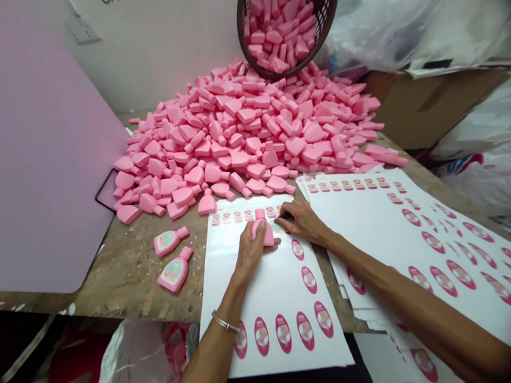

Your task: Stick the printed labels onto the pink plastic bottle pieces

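Observation:
My left hand (252, 246), with a bangle at the wrist, is closed around a small pink bottle (265, 232), cap pointing away from me. The bottle is over a white sticker sheet (260, 282) with small labels along its top and oval pink labels down the right side and bottom. Just right of the bottle, my right hand (302, 220) has its fingers pinched together over the sheet's upper right part. Whatever is between those fingertips is too small to make out. Two pink bottles with pale green labels, one nearer (174, 271) and one farther (171, 240), lie left of the sheet.
A large heap of pink bottles (235, 129) covers the back of the table (130, 255). A tipped brown basket (248, 49) holds more. Stacked sticker sheets (360, 220) lie at right. A pink panel (42, 140) stands left; a cardboard box (435, 102) sits back right. Below is a white bag (131, 358).

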`<state>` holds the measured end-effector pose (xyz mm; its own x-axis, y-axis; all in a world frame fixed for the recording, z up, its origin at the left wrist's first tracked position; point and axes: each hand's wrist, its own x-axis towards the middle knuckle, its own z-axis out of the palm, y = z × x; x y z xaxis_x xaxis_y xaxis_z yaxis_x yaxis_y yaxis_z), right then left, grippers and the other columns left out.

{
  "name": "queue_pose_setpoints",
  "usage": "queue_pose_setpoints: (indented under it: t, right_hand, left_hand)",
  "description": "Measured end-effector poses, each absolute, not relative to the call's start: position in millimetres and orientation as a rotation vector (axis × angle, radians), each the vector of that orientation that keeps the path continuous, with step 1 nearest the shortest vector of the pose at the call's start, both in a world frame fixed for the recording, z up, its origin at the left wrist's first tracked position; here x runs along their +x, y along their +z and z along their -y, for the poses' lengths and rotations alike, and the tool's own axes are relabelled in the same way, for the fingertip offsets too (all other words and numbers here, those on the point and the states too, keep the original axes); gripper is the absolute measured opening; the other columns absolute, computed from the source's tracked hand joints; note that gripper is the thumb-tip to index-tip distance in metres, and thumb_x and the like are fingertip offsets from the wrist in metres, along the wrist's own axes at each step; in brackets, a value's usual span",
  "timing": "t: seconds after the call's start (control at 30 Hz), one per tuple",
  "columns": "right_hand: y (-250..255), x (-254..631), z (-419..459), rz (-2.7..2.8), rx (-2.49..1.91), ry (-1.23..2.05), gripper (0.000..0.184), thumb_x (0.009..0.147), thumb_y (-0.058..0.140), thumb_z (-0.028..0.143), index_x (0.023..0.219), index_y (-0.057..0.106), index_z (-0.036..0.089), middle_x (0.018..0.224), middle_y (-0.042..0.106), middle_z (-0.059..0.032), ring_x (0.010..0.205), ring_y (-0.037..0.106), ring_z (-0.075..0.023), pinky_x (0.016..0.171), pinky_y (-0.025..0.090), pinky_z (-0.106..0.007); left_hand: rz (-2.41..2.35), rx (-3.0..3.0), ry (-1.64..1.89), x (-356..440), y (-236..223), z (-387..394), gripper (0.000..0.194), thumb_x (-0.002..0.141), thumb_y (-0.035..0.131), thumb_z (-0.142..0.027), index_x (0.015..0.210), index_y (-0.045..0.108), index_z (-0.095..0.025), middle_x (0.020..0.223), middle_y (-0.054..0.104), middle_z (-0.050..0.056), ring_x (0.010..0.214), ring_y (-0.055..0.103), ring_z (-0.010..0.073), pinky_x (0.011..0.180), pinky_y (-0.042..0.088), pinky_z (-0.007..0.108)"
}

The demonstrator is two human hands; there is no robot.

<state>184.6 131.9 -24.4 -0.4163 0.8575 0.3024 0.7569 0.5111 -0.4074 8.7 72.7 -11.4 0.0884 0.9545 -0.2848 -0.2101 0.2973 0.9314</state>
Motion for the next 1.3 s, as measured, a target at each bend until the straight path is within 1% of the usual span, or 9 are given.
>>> queue_pose_setpoints:
  t: [0.1, 0.2, 0.33, 0.47, 0.7, 0.93, 1.13, 1.23, 1.3]
  right_hand:
    - [-24.3, 185.1, -133.2, 2.282, -1.309, 0.225, 0.015, 0.081, 0.060, 0.032, 0.077, 0.055, 0.019, 0.076, 0.063, -0.0028, 0.074, 0.055, -0.0176, 0.072, 0.033, -0.031]
    - [-26.9, 188.2, -135.9, 2.278, -1.316, 0.160, 0.012, 0.085, 0.054, 0.030, 0.082, 0.056, 0.018, 0.080, 0.064, -0.0047, 0.077, 0.055, -0.0187, 0.073, 0.032, -0.032]
    - [-30.5, 190.0, -137.1, 2.323, -1.311, 0.139, 0.014, 0.090, 0.046, 0.027, 0.086, 0.057, 0.019, 0.084, 0.065, -0.0054, 0.082, 0.055, -0.0198, 0.076, 0.030, -0.034]
    - [-26.7, 189.0, -133.2, 2.347, -1.332, 0.153, 0.014, 0.089, 0.046, 0.028, 0.084, 0.057, 0.020, 0.084, 0.065, -0.0057, 0.083, 0.054, -0.0200, 0.078, 0.030, -0.034]
    - [-21.5, 189.1, -103.5, 2.198, -1.521, 0.141, 0.016, 0.091, 0.043, 0.027, 0.081, 0.054, 0.021, 0.078, 0.062, -0.0031, 0.074, 0.054, -0.0175, 0.066, 0.033, -0.029]
    - [-24.8, 176.3, -82.1, 2.156, -1.628, 0.044, 0.018, 0.090, 0.044, 0.028, 0.078, 0.055, 0.020, 0.076, 0.062, -0.0060, 0.075, 0.054, -0.0200, 0.069, 0.032, -0.031]
    - [-23.8, 174.4, -79.3, 2.099, -1.667, 0.144, 0.016, 0.087, 0.046, 0.029, 0.074, 0.052, 0.022, 0.071, 0.061, -0.0026, 0.069, 0.055, -0.0174, 0.065, 0.034, -0.029]
    - [-20.7, 172.3, -81.0, 2.055, -1.721, 0.220, 0.015, 0.084, 0.050, 0.034, 0.074, 0.051, 0.023, 0.071, 0.062, -0.0011, 0.067, 0.056, -0.0167, 0.061, 0.035, -0.027]
    - [-16.8, 171.2, -85.5, 2.024, -1.776, 0.283, 0.017, 0.080, 0.055, 0.037, 0.072, 0.051, 0.023, 0.070, 0.063, -0.0007, 0.065, 0.056, -0.0171, 0.058, 0.035, -0.027]
  left_hand:
    - [-1.136, 0.865, 1.054, 9.1, -8.0, -71.8, 0.043, 0.082, 0.057, -0.051, 0.103, 0.053, -0.014, 0.096, 0.057, 0.009, 0.068, 0.071, 0.0204, 0.060, 0.058, 0.031]
    - [-1.122, 0.874, 1.066, 8.9, -6.7, -71.0, 0.043, 0.081, 0.058, -0.051, 0.103, 0.053, -0.014, 0.095, 0.057, 0.008, 0.069, 0.071, 0.0204, 0.061, 0.058, 0.031]
    - [-1.113, 0.861, 1.063, 8.3, -7.9, -71.0, 0.043, 0.081, 0.059, -0.051, 0.103, 0.053, -0.015, 0.096, 0.058, 0.008, 0.069, 0.071, 0.0202, 0.062, 0.059, 0.032]
    - [-1.124, 0.845, 1.061, 8.6, -8.4, -71.5, 0.042, 0.080, 0.060, -0.050, 0.102, 0.053, -0.015, 0.094, 0.058, 0.008, 0.068, 0.070, 0.0198, 0.060, 0.059, 0.030]
    - [-1.122, 0.850, 1.060, 8.4, -8.3, -71.2, 0.039, 0.082, 0.058, -0.048, 0.101, 0.053, -0.014, 0.098, 0.057, 0.009, 0.068, 0.070, 0.0198, 0.060, 0.059, 0.030]
    - [-1.123, 0.834, 1.047, 7.9, -9.5, -73.0, 0.042, 0.081, 0.059, -0.051, 0.102, 0.053, -0.015, 0.096, 0.058, 0.009, 0.069, 0.070, 0.0202, 0.060, 0.059, 0.032]
    - [-1.137, 0.821, 1.038, 8.5, -7.2, -74.0, 0.042, 0.081, 0.059, -0.050, 0.103, 0.052, -0.015, 0.094, 0.058, 0.008, 0.068, 0.070, 0.0195, 0.059, 0.059, 0.031]
    - [-1.142, 0.820, 1.032, 8.5, -6.9, -74.4, 0.042, 0.081, 0.059, -0.050, 0.104, 0.052, -0.015, 0.095, 0.058, 0.009, 0.068, 0.070, 0.0188, 0.059, 0.059, 0.030]
    - [-1.141, 0.825, 1.026, 8.3, -6.7, -74.4, 0.042, 0.081, 0.059, -0.049, 0.104, 0.052, -0.015, 0.095, 0.058, 0.009, 0.067, 0.070, 0.0186, 0.059, 0.058, 0.030]
